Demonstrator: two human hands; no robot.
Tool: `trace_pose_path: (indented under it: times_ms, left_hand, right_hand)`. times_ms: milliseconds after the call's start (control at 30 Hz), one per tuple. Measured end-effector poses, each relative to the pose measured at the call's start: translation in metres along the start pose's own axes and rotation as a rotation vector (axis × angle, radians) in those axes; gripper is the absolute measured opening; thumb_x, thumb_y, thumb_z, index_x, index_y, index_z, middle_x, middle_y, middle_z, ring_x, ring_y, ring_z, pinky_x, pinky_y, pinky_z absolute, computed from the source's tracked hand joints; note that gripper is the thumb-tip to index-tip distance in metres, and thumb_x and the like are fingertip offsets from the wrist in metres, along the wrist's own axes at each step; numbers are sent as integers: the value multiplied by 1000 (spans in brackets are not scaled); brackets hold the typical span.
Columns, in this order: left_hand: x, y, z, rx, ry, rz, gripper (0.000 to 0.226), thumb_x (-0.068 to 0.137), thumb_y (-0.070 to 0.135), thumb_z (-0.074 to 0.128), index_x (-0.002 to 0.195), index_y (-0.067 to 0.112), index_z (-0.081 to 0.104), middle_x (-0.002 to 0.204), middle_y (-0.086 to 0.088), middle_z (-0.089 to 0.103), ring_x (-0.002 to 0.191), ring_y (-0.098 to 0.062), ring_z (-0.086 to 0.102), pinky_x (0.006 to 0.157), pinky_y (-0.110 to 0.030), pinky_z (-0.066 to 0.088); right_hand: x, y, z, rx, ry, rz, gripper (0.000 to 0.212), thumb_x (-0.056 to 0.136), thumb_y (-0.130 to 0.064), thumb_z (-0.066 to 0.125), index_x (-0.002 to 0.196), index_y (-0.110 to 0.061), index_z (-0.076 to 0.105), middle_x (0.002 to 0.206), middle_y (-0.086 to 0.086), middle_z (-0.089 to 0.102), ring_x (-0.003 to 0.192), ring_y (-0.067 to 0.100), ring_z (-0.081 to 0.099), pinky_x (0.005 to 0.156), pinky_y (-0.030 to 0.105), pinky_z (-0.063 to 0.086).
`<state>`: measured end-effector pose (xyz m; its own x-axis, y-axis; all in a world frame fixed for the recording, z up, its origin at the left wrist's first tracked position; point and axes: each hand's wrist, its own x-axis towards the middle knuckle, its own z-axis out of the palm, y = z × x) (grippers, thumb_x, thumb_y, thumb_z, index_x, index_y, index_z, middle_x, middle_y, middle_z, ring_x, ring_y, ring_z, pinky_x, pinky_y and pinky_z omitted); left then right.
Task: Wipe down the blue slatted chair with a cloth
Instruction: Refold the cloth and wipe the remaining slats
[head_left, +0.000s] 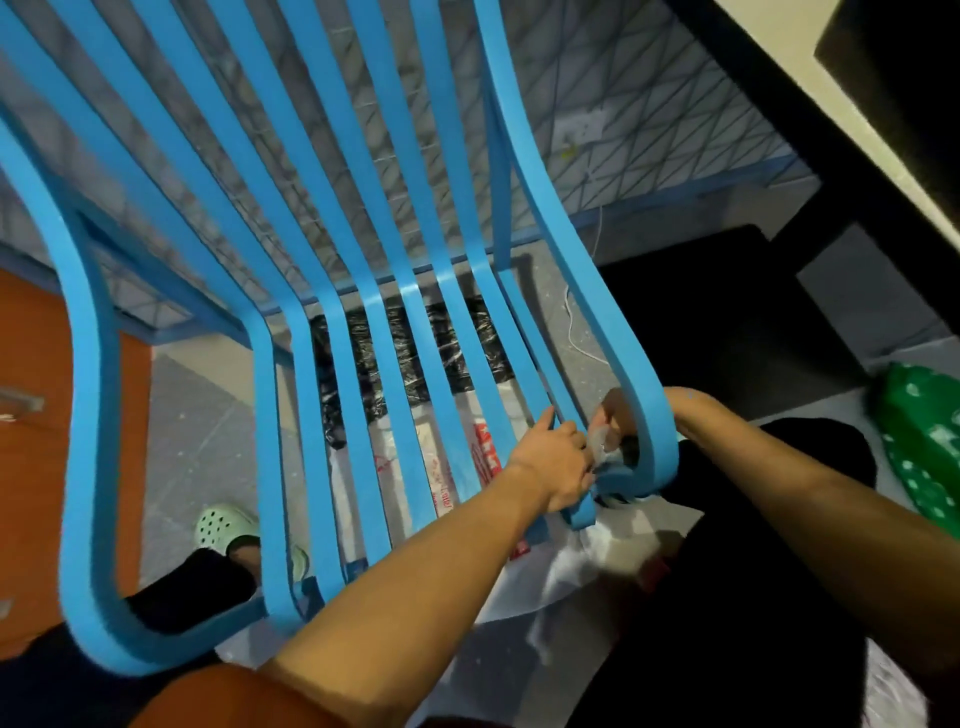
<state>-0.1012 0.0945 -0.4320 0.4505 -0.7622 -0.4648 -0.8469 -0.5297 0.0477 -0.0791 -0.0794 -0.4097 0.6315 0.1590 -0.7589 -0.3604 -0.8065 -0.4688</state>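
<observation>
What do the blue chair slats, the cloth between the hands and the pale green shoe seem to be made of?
Blue slatted chair: probably painted bent wood or moulded plastic; thick curved slats, even satin colour, soft glints.
Cloth: thin pale grey fabric or wipe, crumpled; too blurred to tell.
Green clog: likely moulded foam rubber; matte, round punched holes.

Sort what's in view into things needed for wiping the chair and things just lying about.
For the job: blue slatted chair, cloth, left hand, right hand.
Lying about: green spotted bag, printed white plastic bag, white cable.
</observation>
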Motion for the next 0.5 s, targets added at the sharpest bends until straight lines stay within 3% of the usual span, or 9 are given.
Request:
trace_pose_path:
  times_ms: [33,67,133,233,333,400,500]
  left_hand:
    - [-2,2,2,-1,2,10,44,102,38,30,130,14,55,128,-6,56,123,-26,43,115,-52,15]
    - [-4,4,4,2,6,19,45,102,38,30,131,15,55,130,-6,55,124,-26,43,115,-51,16]
    - [-8,5,7,8,5,30,45,101,39,31,131,15,55,133,-5,54,126,-26,43,115,-50,17]
    - [-13,10,9,1,-9,36,44,100,40,32,126,16,60,131,-5,56,124,-25,44,115,-49,18]
    - [-25,8,8,-77,13,14,42,99,37,38,128,15,58,130,-7,55,125,-27,42,114,-48,19]
    - [-39,2,5,-269,79,-39,45,96,33,46,136,14,49,138,-9,49,133,-27,36,114,-48,18]
    - [-70,-22,-8,-815,240,-305,48,96,27,51,142,17,43,145,-8,46,134,-24,40,115,-42,28]
  right_hand:
    - [-3,-3,-2,118,-40,-11,13,89,11,52,90,5,63,76,4,71,83,15,64,51,8,42]
    - [-6,-6,-5,149,-45,-23,24,87,17,52,73,-1,60,55,-9,65,63,2,62,48,7,40]
    - [-24,-22,-9,238,-60,-102,45,85,21,53,60,-17,53,40,-15,55,43,-8,52,48,7,40]
    - [-39,-15,-8,285,27,-234,53,85,16,57,55,-27,61,45,-16,59,46,-8,54,54,10,43]
    - [-38,-12,-11,358,281,-242,29,86,4,64,68,-17,73,61,-3,68,59,7,59,63,29,47]
    - [-44,-21,-18,517,459,-282,17,88,-2,64,87,-13,77,75,4,70,63,8,59,58,24,49]
    - [-54,-43,-31,617,631,-366,21,87,2,62,102,-10,72,92,3,72,77,7,64,75,20,51]
